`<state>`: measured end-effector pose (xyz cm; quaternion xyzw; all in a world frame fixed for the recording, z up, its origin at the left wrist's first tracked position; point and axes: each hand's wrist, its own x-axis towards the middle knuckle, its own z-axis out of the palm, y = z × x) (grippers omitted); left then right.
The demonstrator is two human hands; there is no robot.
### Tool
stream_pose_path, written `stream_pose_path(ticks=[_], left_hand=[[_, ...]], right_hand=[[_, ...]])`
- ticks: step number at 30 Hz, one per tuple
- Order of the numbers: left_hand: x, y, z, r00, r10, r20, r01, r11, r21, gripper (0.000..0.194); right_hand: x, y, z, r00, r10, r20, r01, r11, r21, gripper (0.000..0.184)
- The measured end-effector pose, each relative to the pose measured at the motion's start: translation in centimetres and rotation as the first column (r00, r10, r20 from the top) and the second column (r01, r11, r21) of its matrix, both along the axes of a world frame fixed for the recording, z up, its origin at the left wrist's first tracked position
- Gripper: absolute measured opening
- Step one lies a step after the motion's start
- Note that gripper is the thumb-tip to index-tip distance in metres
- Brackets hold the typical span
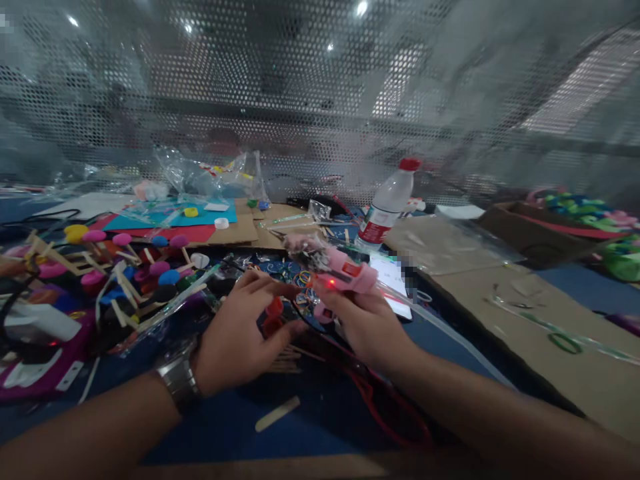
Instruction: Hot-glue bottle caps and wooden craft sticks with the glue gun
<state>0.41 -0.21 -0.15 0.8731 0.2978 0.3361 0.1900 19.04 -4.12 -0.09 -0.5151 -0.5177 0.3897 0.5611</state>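
Note:
My right hand (367, 327) is wrapped round the handle of a pink hot glue gun (350, 270). Its nozzle points up and to the left, and a small red light glows on its side. A clear glue stick (450, 337) trails from its back to the lower right. Just left of the gun, my left hand (240, 327) is curved over the table, thumb and index finger apart. Red plastic caps (273, 310) show in that gap; whether the hand touches them I cannot tell. Under both hands lie coloured rubber bands (300, 280) and wooden sticks (285, 363).
Colourful caps and sticks (160, 269) crowd the left, beside a purple box (30, 373). A red-capped bottle (383, 210) stands behind the gun, near a lit phone (393, 283). Red-handled scissors (395, 413) and one flat wooden stick (277, 413) lie in front. Cardboard (480, 300) covers the right.

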Motion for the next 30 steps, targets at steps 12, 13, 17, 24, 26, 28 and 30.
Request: stream_pose_path(ticks=[12,13,17,24,26,28,30], left_hand=[[0.7,-0.1,-1.4,0.870,-0.070,0.488,0.283,0.881,-0.379,0.029],[0.7,-0.1,-1.3,0.858,-0.050,0.511,0.293,0.865,-0.407,0.031],[0.3,0.0,-0.2,0.839,0.077,0.539,0.233,0.843,-0.484,0.039],[0.0,-0.3,-0.3,0.727,0.095,0.680,0.423,0.718,-0.552,0.038],[0.1,-0.5,-0.5,0.708,0.128,0.694,0.425,0.708,-0.564,0.041],[0.2,-0.6,-0.6,0.716,0.141,0.684,0.402,0.718,-0.569,0.042],[0.2,-0.7,-0.4,0.736,0.133,0.664,0.378,0.732,-0.566,0.044]], right_hand=[[-5.0,0.3,3.0,0.989,0.137,0.064,-0.141,0.987,0.073,0.028],[-4.9,0.0,3.2,0.980,0.148,0.135,-0.159,0.984,0.075,0.030],[-3.0,-3.3,4.5,0.814,0.171,0.555,-0.252,0.965,0.071,0.065],[2.1,-7.1,6.5,0.497,-0.379,0.780,-0.151,0.847,0.509,0.024],[2.5,-6.2,6.5,0.499,-0.368,0.784,-0.088,0.879,0.469,0.031],[2.3,-5.1,6.4,0.621,-0.129,0.773,-0.118,0.960,0.255,0.030],[1.8,-4.5,6.3,0.754,0.110,0.648,-0.181,0.983,0.044,0.027]])
